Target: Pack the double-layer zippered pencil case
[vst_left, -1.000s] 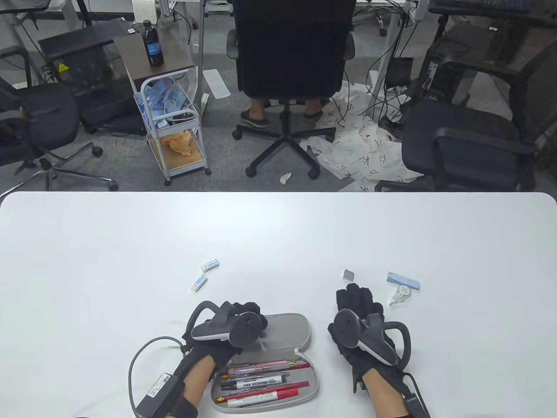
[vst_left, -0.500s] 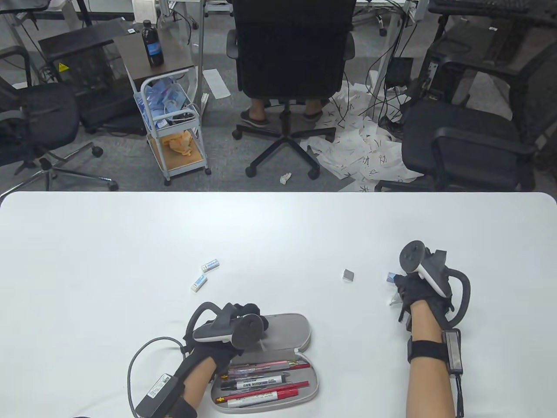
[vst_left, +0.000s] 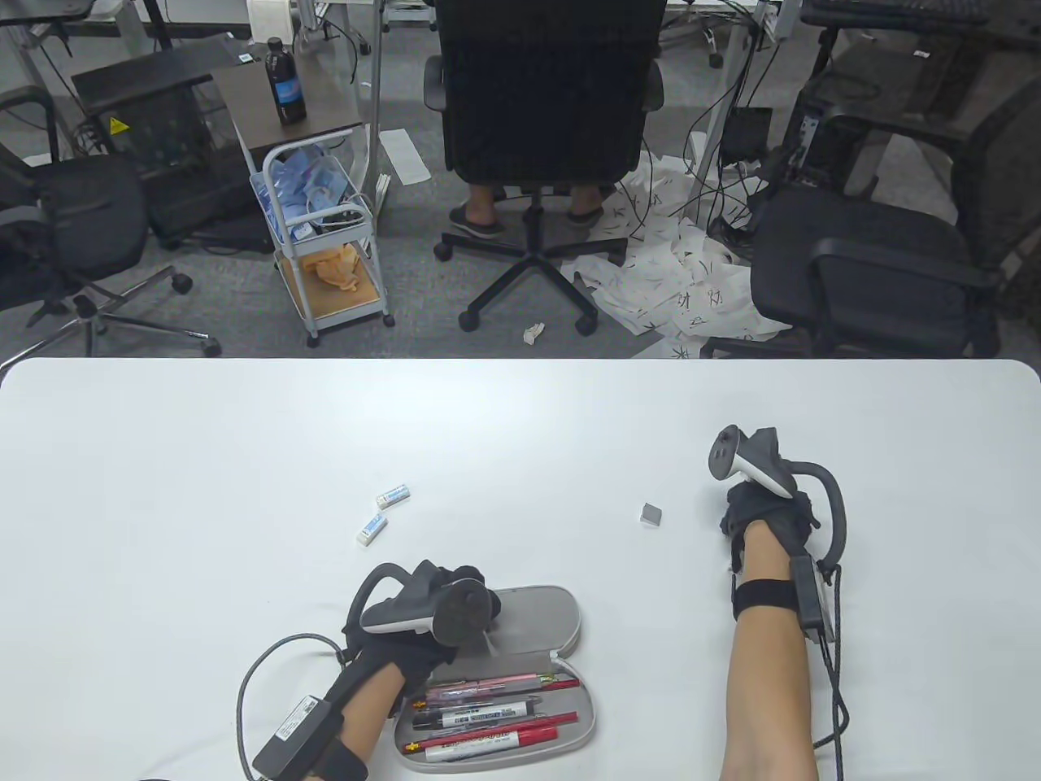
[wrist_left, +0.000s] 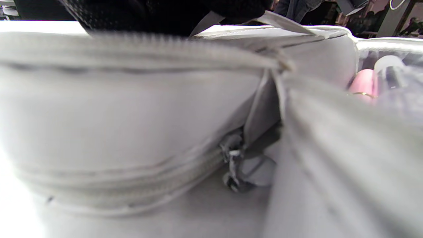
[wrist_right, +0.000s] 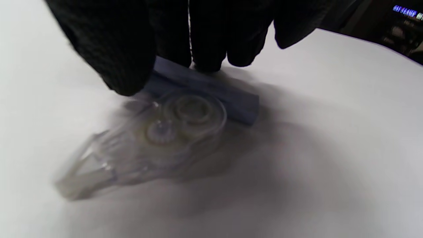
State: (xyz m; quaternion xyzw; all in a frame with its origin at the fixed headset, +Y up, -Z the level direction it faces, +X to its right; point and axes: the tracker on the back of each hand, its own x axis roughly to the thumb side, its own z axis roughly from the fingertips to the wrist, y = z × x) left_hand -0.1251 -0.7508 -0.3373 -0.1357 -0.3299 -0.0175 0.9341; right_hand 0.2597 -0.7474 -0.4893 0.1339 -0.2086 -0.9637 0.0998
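The grey pencil case [vst_left: 541, 614] lies open near the table's front edge. Its lower tray [vst_left: 581, 720] holds several red and black pens [vst_left: 488, 716]. My left hand [vst_left: 465, 582] grips the case's raised lid edge; the left wrist view shows the grey wall [wrist_left: 132, 115] and a zipper pull [wrist_left: 233, 165]. My right hand [vst_left: 760, 512] is curled down at the right. In the right wrist view its thumb and fingers [wrist_right: 205, 49] pinch one end of a blue block [wrist_right: 231, 97] lying on the table. A clear correction tape [wrist_right: 158, 138] lies against the block.
Two small white erasers [vst_left: 393, 495] [vst_left: 370, 530] lie left of centre. A small grey metal block [vst_left: 651, 513] lies left of my right hand. The left glove's cable [vst_left: 268, 659] loops on the table beside the case.
My right hand moved from beside the case out to the right and came down over the blue block and correction tape, now hiding them in the table view. My left hand stayed on the case.
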